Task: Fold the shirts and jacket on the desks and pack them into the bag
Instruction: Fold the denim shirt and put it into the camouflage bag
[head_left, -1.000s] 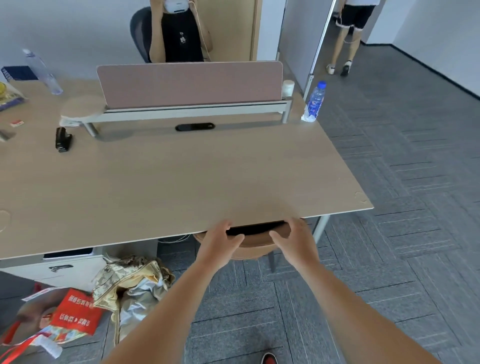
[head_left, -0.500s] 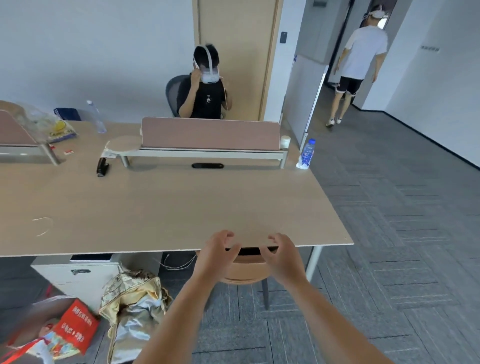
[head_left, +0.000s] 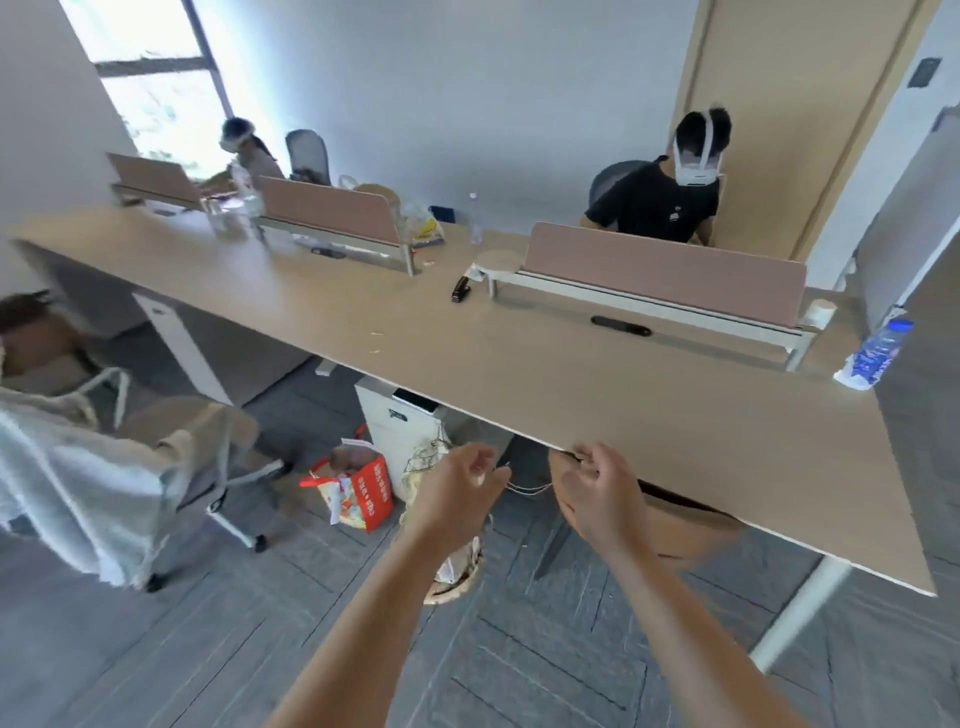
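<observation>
A pale grey garment (head_left: 78, 467) hangs over a wheeled chair at the left, blurred. On the floor under the desk (head_left: 519, 374) stand a red bag (head_left: 366, 491) and a gold and silver bag (head_left: 428, 462). My left hand (head_left: 457, 493) hovers in front of the desk's edge with its fingers apart and nothing in it. My right hand (head_left: 597, 493) is curled against the top of a brown wooden chair back (head_left: 685, 525) tucked under the desk. Whether it grips the chair is hidden. No shirt lies on the near desk.
A stapler (head_left: 461, 288), a pink divider screen (head_left: 665, 270) and a water bottle (head_left: 872, 353) are on the desk. A white drawer unit (head_left: 395, 426) stands below it. Two people wearing headsets sit at the far side. Grey carpet lies around me.
My view has swung left and tilted, bringing the chair with the garment and a second desk into sight. My left hand has come off the chair back and opened.
</observation>
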